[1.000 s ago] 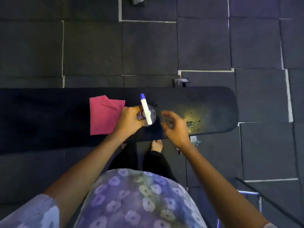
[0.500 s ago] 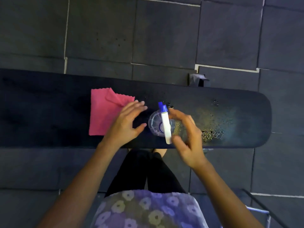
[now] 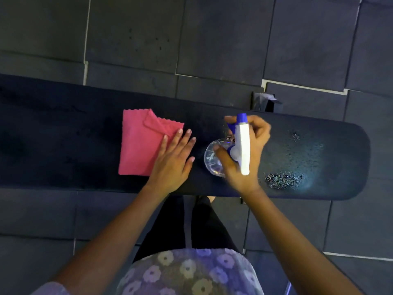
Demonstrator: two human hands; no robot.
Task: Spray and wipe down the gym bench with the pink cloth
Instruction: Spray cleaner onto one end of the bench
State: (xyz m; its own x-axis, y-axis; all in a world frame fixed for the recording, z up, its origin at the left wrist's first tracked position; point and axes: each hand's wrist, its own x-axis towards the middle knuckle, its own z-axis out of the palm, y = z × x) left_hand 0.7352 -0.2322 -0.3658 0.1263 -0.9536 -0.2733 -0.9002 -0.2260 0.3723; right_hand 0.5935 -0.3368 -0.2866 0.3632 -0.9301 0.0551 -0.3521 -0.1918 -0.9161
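Note:
The black gym bench (image 3: 63,145) runs left to right across the view, with wet droplets near its right end. A folded pink cloth (image 3: 140,143) lies flat on it at the middle. My left hand (image 3: 172,160) rests open with fingers spread, its fingertips on the cloth's right edge. My right hand (image 3: 244,154) is closed around a clear spray bottle (image 3: 242,143) with a white and blue trigger head, held upright over the bench just right of the cloth.
Dark rubber floor tiles surround the bench. A bench support bracket (image 3: 263,102) sticks out at the far edge. My legs and a flowered top fill the bottom middle, close to the bench's near edge.
The spray bottle passed from my left hand to my right hand. My left hand let go and moved left onto the pink cloth's edge.

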